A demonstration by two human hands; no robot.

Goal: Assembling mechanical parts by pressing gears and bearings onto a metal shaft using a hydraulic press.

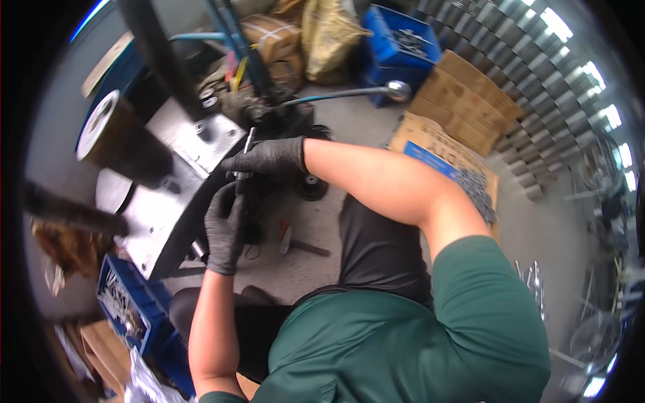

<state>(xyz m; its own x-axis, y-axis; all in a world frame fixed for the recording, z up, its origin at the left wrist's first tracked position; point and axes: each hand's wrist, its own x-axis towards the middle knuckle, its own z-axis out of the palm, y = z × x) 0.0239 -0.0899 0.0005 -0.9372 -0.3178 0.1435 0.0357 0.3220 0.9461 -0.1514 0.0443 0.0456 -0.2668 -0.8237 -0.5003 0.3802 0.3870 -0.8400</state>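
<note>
Metal rod [250, 138], just one, juts past two gloved hands [224, 228] [274, 156].

Harsh white patches of light [593, 77] line the right rim of the frame, and the metal plate [156, 216] at left throws back a pale glare, while just left of centre sinks into deep shadow. The thick column [158, 57] at upper left looks blurred, and everything curves toward blackened corners.
</note>
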